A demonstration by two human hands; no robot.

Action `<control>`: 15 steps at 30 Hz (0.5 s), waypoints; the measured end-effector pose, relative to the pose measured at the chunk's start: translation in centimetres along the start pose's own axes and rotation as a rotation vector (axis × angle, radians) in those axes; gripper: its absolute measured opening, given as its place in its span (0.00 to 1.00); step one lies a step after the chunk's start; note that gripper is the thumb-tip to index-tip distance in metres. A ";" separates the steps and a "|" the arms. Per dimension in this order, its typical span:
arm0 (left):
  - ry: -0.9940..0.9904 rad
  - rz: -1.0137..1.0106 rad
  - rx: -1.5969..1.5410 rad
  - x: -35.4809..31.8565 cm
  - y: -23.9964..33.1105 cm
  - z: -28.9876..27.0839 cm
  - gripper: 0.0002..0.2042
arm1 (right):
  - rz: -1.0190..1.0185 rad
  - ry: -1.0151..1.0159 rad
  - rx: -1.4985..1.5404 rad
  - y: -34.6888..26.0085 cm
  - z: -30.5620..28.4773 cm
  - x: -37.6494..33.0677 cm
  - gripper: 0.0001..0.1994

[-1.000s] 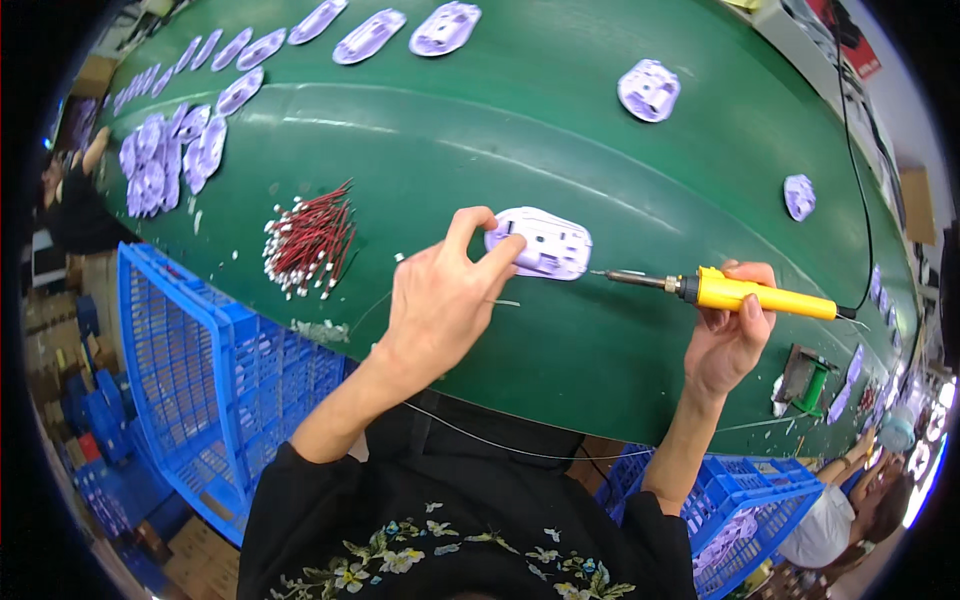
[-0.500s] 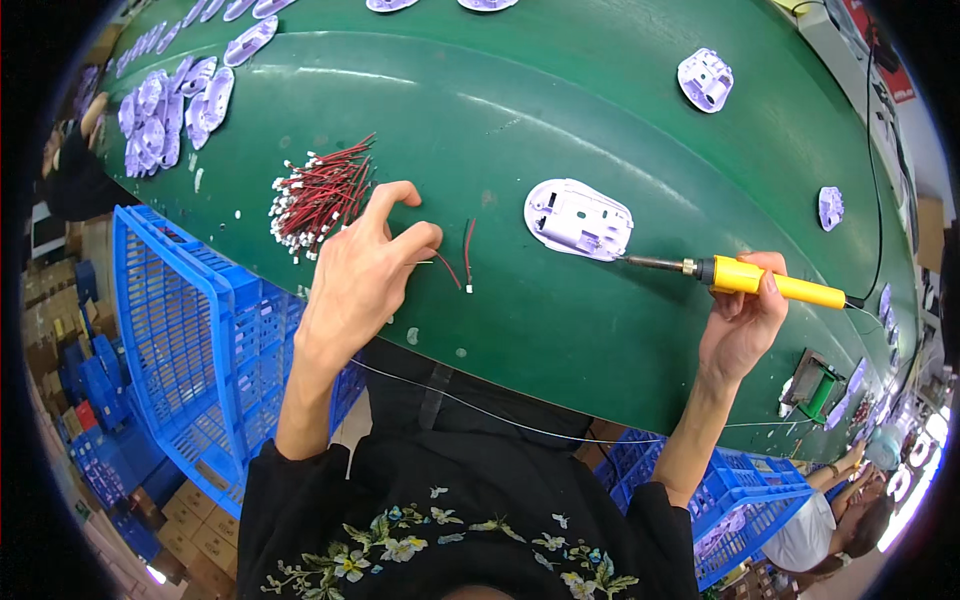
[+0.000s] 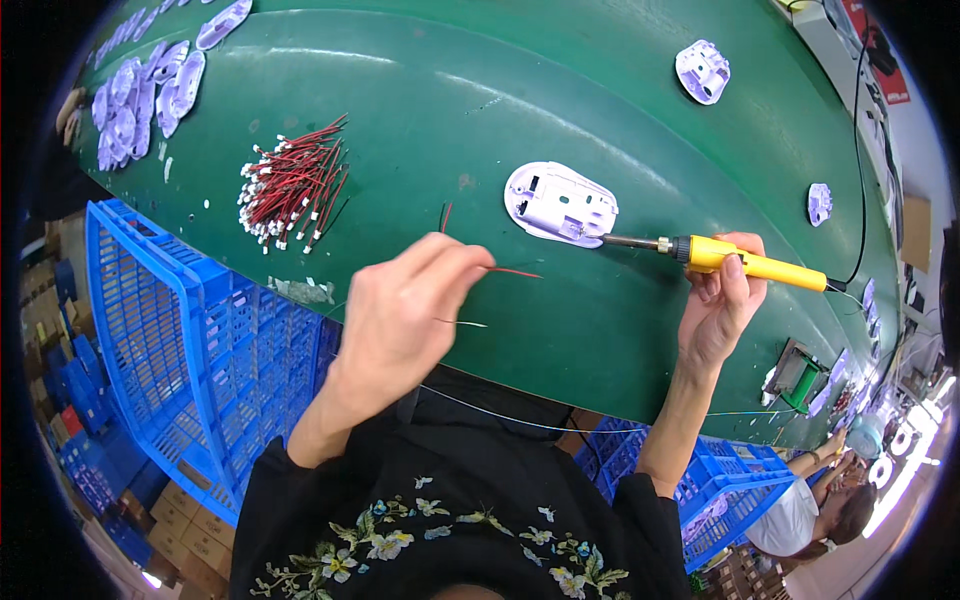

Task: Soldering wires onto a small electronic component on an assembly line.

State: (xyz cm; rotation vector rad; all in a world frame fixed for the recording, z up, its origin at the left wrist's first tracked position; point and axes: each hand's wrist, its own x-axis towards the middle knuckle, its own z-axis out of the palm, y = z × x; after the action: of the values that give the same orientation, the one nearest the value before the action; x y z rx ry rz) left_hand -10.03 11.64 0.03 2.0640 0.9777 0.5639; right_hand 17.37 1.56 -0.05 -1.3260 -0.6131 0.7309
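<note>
My left hand [image 3: 405, 315] is closed, thumb and forefinger pinching a thin red wire [image 3: 515, 271] whose free end points right. A thin silvery strand [image 3: 465, 323], like solder, sticks out lower from the same hand. Just behind the fingers a second red wire [image 3: 447, 214] lies on the table, partly hidden by the hand. My right hand [image 3: 722, 300] grips a yellow-handled soldering iron [image 3: 760, 266]. The iron's tip rests at or right beside the lower right edge of a pale lilac plastic shell [image 3: 562, 203], which lies with its inner side up.
A pile of red-and-black wires with white connectors [image 3: 295, 185] lies left on the green table [image 3: 420, 120]. More lilac shells [image 3: 125, 115] are heaped farther left; others sit right. A green spool [image 3: 803, 382] stands right. Blue crates [image 3: 150, 340] stand below the table edge.
My left hand has moved right and picked up a red wire, bringing it toward the shell. My right hand still holds the soldering iron at the shell. The whole view has shifted slightly.
</note>
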 end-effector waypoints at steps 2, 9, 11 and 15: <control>-0.024 -0.021 0.019 0.1 0.4 1.6 0.04 | 0.001 0.009 -0.006 0.2 0.0 0.1 0.12; 0.156 0.006 -0.062 0.7 0.5 5.0 0.05 | -0.001 0.024 0.001 -0.1 0.0 0.0 0.12; 0.198 0.025 -0.076 1.1 0.5 5.8 0.05 | -0.006 0.009 -0.004 -0.1 -0.1 0.0 0.12; 0.256 0.066 -0.140 1.2 0.8 7.0 0.05 | 0.003 0.009 -0.015 -0.2 0.0 0.0 0.13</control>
State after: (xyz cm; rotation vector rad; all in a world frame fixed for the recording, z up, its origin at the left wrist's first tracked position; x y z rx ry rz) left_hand -4.41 9.09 -3.49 1.9362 0.9867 0.9225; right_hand 17.41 1.52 0.11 -1.3434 -0.6110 0.7238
